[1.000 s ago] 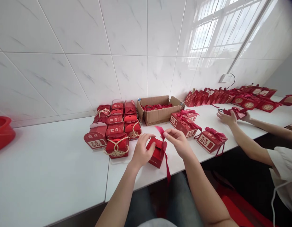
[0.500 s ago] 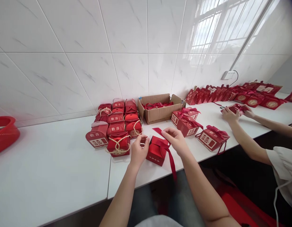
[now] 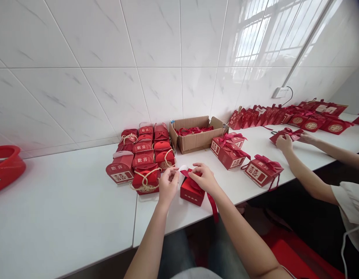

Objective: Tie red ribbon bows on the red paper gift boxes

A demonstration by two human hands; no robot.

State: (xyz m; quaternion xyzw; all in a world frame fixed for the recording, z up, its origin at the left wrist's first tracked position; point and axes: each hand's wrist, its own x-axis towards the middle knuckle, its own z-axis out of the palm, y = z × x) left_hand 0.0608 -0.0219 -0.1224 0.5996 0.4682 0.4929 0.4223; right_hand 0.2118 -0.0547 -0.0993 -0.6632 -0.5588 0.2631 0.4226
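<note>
A small red gift box (image 3: 192,195) stands on the table in front of me, with pale lettering on its near side. A dark red ribbon (image 3: 213,208) lies over its top, and one tail hangs past the table edge. My left hand (image 3: 168,183) is at the upper left of the box, thumb and fingers pinched on the ribbon's end, where a pale stretch shows. Over the box top, my right hand (image 3: 205,179) has its fingers closed on the same ribbon, covering part of the lid.
Left of the box stand several red boxes (image 3: 119,167), some tied with gold cord. A carton (image 3: 196,145) of red ribbons is behind. Bow-tied boxes (image 3: 262,172) stand to the right, near a co-worker's hands (image 3: 284,143). A red basin (image 3: 11,170) sits far left.
My left hand has closed on the ribbon's end. My right hand has moved left and down over the box, bringing the ribbon's short end toward the left hand.
</note>
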